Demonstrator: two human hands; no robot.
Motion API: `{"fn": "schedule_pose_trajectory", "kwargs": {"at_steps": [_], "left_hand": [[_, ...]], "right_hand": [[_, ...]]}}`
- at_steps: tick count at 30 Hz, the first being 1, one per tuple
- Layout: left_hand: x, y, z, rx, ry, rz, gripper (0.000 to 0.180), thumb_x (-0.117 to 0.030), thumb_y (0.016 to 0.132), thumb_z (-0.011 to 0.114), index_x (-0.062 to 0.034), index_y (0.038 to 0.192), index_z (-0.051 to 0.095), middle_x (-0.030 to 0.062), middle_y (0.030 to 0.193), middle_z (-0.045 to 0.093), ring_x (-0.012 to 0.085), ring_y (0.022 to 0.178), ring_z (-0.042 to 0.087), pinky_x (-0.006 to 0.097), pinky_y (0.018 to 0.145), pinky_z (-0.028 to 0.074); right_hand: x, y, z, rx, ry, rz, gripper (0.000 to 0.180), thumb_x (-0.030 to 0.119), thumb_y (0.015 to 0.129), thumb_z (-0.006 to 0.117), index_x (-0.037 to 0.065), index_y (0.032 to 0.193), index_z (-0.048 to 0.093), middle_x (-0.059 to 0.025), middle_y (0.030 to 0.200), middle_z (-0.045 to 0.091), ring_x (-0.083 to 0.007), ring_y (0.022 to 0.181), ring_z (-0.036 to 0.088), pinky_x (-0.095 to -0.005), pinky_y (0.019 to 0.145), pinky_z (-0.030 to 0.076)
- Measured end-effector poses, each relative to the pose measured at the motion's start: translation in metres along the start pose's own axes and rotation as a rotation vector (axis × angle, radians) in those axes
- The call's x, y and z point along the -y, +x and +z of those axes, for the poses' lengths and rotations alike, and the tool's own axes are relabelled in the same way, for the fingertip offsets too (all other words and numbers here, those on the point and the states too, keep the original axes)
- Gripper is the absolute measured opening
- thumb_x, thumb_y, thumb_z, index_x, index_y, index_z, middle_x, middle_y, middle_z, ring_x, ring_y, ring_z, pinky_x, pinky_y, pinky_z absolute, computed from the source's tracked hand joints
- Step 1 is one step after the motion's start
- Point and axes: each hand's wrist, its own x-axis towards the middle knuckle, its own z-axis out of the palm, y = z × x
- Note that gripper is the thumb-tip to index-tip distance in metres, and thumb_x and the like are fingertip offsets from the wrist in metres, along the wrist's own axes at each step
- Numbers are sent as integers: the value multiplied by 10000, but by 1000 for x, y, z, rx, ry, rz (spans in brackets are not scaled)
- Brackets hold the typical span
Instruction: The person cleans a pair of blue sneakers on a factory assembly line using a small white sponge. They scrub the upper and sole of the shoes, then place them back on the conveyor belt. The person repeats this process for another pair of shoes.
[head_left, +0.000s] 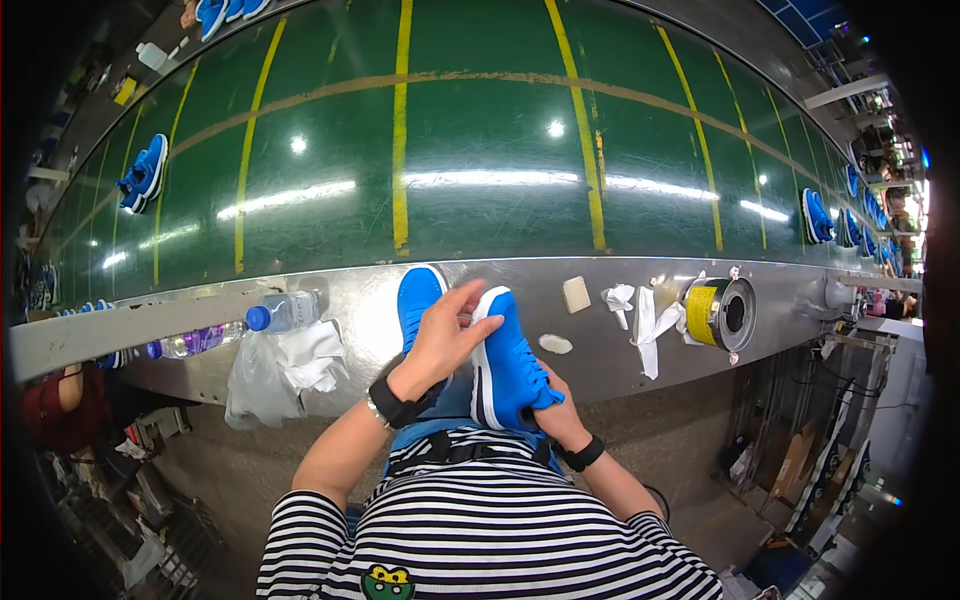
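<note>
A blue sneaker with a white sole is held toe-away over the bench's near edge. My right hand is closed around its heel end. My left hand is at the toe, thumb against the sole's left edge and fingers curled in a pinch. The fingertips are a little blurred, and whatever they hold is too small to make out. A second blue sneaker lies just left of the first, partly covered by my left hand and wrist.
Beyond the metal ledge runs a green conveyor with yellow lines, carrying blue shoes left and right. On the ledge: a pale block, white scraps, an open can, a bottle and a plastic bag.
</note>
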Motion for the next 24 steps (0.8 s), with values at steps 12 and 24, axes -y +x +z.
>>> {"fn": "schedule_pose_trajectory", "kwargs": {"at_steps": [12,24], "left_hand": [[38,0,-67,-422,-294,5,210,-200,943,536,-24,950,650,-4,757,611,55,672,551,197,617,456],[129,-76,-36,-232,-377,-433,457,-325,983,417,8,1291,470,23,766,540,88,610,467,251,535,400]], "right_hand": [[-22,37,29,-193,-220,-112,471,131,841,601,6,1278,473,-187,1105,558,-312,1044,552,-367,893,437],[27,12,72,302,-1093,-455,515,209,706,714,166,1198,569,-217,1101,537,-389,1083,477,-516,942,353]]}}
